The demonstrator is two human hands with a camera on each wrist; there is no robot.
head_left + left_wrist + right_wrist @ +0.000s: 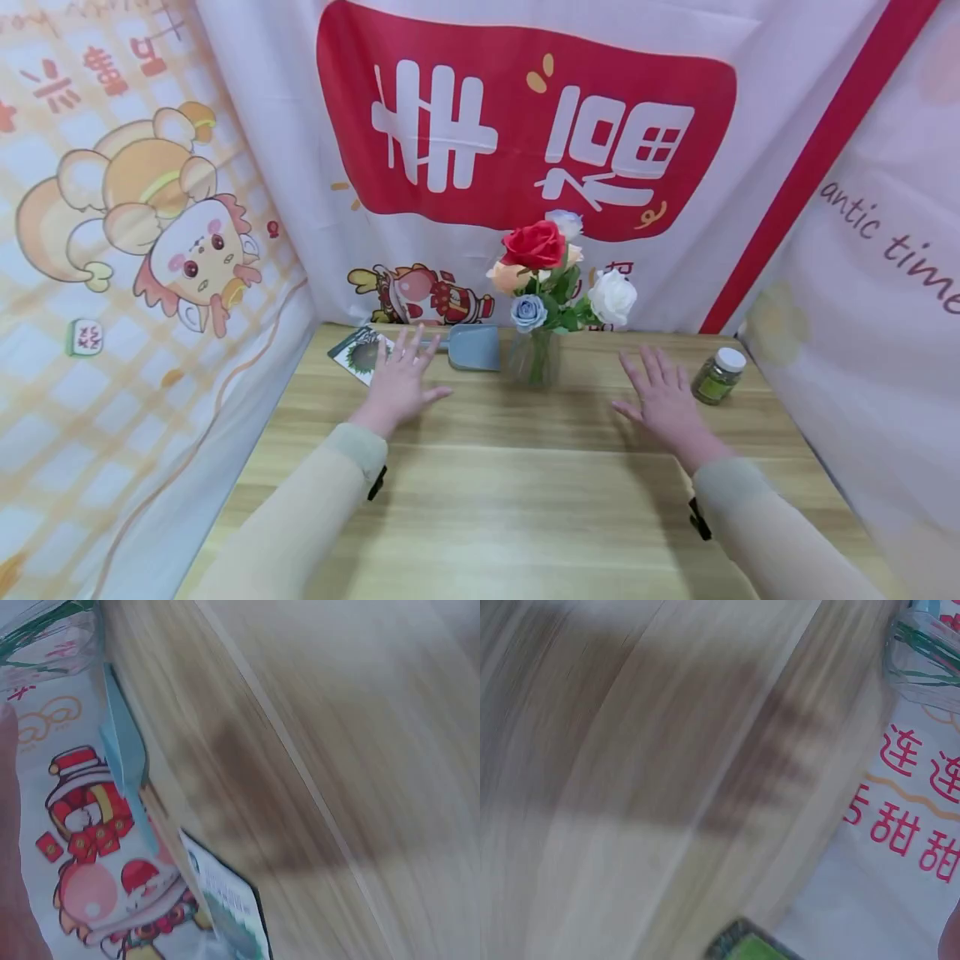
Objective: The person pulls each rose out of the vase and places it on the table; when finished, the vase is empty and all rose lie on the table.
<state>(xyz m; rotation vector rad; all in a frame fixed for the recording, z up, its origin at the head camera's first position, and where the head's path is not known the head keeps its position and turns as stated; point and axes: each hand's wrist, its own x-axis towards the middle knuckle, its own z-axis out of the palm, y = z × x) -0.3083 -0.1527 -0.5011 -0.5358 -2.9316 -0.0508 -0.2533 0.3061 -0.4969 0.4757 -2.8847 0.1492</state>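
Mostly cloth around: back cloth [787, 67] with a red panel [517, 125], white Chinese characters on their side, one likely 福; pink lettering [900, 748] has 连连, 甜甜. Side cloth [885, 350]: "antic time", beginning lost.

Wood-grain surface [525, 500]. Clear vase [547, 371] of flowers [534, 246] at the back edge, between both hands. Looks top-heavy; any grip best taken low on the glass, blooms untouched.

Left hand [401, 382], right hand [663, 402]: fingers straight and spread, gripping nothing, apparently just above the wood, going by shadows. Wrists best level, fingertips clear of the glass.

Blue-grey scoop [474, 347] left of vase. Plant-picture card [357, 354] by left fingertips, contact uncertain; print too small. White-lidded jar [716, 379] beside right hand, green label unreadable; watch the knuckles there.
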